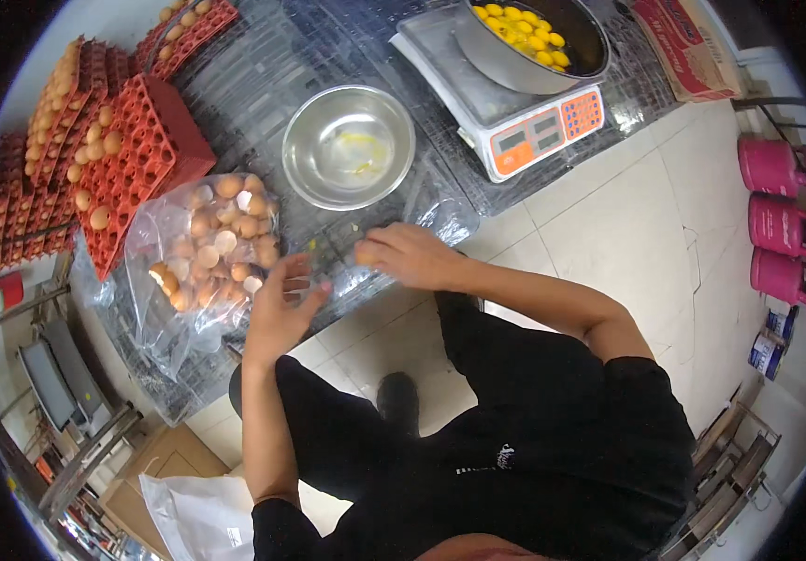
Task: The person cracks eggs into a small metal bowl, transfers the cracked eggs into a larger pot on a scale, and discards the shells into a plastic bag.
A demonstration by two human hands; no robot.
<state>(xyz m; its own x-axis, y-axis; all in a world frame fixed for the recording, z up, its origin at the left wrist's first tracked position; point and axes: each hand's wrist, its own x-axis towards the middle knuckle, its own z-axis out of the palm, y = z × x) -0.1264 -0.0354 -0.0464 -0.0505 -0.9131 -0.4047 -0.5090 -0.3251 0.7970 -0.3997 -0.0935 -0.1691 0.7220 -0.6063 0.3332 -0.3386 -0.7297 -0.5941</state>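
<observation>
In my right hand (406, 256) is a brown egg (366, 252), held low over the table's front edge. My left hand (284, 301) has its fingers apart and holds nothing; it is beside a clear plastic bag (147, 259) of cracked eggshells (217, 242). Beyond my hands stands a stainless steel bowl (326, 182) with a little egg white and streaks of yolk at its bottom. A large metal pot (494, 66) rests on a digital scale (438, 66), and many yellow egg yolks (536, 42) lie in the pot.
Red egg trays (178, 133) are stacked at the left, several whole eggs (94, 151) on the top one. More filled trays (52, 105) lean behind. A red carton (690, 52) sits at the far right, pink gas cylinders (771, 168) on the floor side. Plastic film covers the table (242, 91).
</observation>
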